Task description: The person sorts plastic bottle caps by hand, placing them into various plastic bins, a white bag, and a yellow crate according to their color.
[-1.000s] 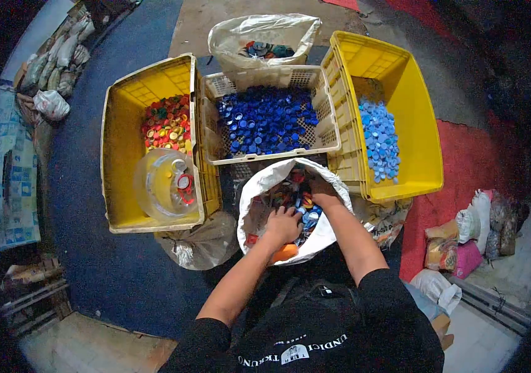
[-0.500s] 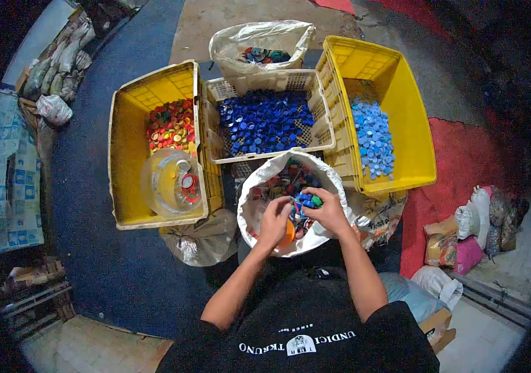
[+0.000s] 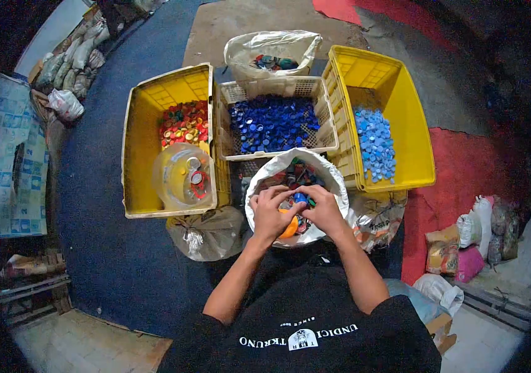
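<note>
Over the white sack of mixed bottle caps, my two hands come together. My right hand is closed around bottle caps, with a green one showing between its fingers. The thumb and fingers of my left hand close on a blue bottle cap against the right fingertips. Below the left hand an orange lid lies in the sack. How many caps the right palm holds is hidden.
Beyond the sack, a white crate holds dark blue caps. A yellow bin at left contains red and yellow caps and a clear plastic jug. Another yellow bin at right has light blue caps. An open sack stands behind.
My left hand has opened its reach toward the right one, and its fingers now meet the blue cap. The view has shifted slightly, moving the bins to the right.
</note>
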Action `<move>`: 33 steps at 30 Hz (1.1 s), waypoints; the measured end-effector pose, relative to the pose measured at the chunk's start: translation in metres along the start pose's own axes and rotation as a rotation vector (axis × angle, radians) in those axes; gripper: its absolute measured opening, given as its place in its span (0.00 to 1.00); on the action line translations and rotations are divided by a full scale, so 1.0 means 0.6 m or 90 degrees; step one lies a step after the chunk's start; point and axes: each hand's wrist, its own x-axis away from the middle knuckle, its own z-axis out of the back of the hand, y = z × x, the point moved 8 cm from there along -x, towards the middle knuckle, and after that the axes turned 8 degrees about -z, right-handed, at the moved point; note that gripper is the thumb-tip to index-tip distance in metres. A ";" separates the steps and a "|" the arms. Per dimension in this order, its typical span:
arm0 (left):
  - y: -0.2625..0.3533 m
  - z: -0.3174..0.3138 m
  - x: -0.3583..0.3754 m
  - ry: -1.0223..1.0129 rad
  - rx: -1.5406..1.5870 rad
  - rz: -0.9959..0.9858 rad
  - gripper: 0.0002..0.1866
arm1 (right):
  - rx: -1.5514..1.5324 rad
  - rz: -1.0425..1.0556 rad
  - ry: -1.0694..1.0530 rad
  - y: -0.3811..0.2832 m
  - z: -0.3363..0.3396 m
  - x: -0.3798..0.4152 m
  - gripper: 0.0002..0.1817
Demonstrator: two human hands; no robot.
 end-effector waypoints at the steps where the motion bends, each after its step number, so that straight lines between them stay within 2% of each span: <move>1: 0.011 0.009 -0.001 0.013 -0.025 -0.051 0.19 | 0.012 0.003 -0.005 -0.003 -0.004 0.001 0.27; 2: 0.012 0.015 -0.002 0.013 -0.029 -0.052 0.19 | 0.024 0.005 -0.010 -0.006 -0.007 0.003 0.27; 5: 0.032 0.015 -0.001 -0.024 -0.122 -0.160 0.19 | 0.017 0.008 -0.056 -0.008 -0.011 0.010 0.28; 10: 0.021 -0.007 0.017 -0.032 -0.104 -0.171 0.19 | -0.002 -0.034 -0.061 0.009 -0.008 0.012 0.26; 12: -0.034 -0.033 0.028 -0.039 0.115 -0.015 0.17 | -0.044 -0.082 -0.039 0.030 0.000 0.016 0.24; 13: -0.056 -0.049 0.039 -0.010 0.307 0.096 0.14 | -0.034 -0.071 -0.019 0.035 0.004 0.018 0.22; 14: -0.067 -0.059 0.046 -0.011 0.307 0.099 0.14 | -0.034 -0.073 -0.021 0.041 0.005 0.020 0.22; 16: -0.112 -0.089 0.066 0.029 0.635 0.317 0.10 | -0.013 -0.087 -0.026 0.050 0.007 0.018 0.22; 17: -0.113 -0.102 0.077 0.093 0.775 0.359 0.11 | -0.015 -0.087 -0.027 0.051 0.008 0.018 0.22; 18: -0.107 -0.092 0.080 0.092 0.772 0.361 0.11 | -0.037 -0.098 -0.030 0.053 0.009 0.021 0.22; 20: -0.098 -0.100 0.098 0.101 0.966 0.521 0.10 | -0.060 -0.108 -0.032 0.060 0.012 0.023 0.22; 21: -0.103 -0.105 0.107 0.150 0.988 0.562 0.08 | -0.039 -0.091 -0.005 0.065 0.019 0.022 0.22; 22: -0.105 -0.107 0.112 0.150 0.987 0.563 0.08 | -0.018 -0.075 0.023 0.072 0.024 0.022 0.22; 24: -0.097 -0.118 0.118 0.185 1.139 0.619 0.05 | -0.035 -0.107 0.082 0.094 0.049 0.015 0.21; 28: -0.086 -0.122 0.121 0.154 1.139 0.670 0.04 | -0.037 -0.157 0.133 0.109 0.082 0.011 0.21; 31: -0.088 -0.128 0.120 0.110 1.212 0.660 0.07 | -0.075 -0.111 0.021 0.086 0.028 0.003 0.24; 32: -0.090 -0.128 0.119 0.108 1.211 0.662 0.07 | -0.115 -0.068 -0.036 0.065 0.004 0.006 0.27; 33: -0.095 -0.122 0.119 0.157 1.194 0.679 0.08 | -0.064 0.014 -0.052 0.044 -0.010 0.003 0.27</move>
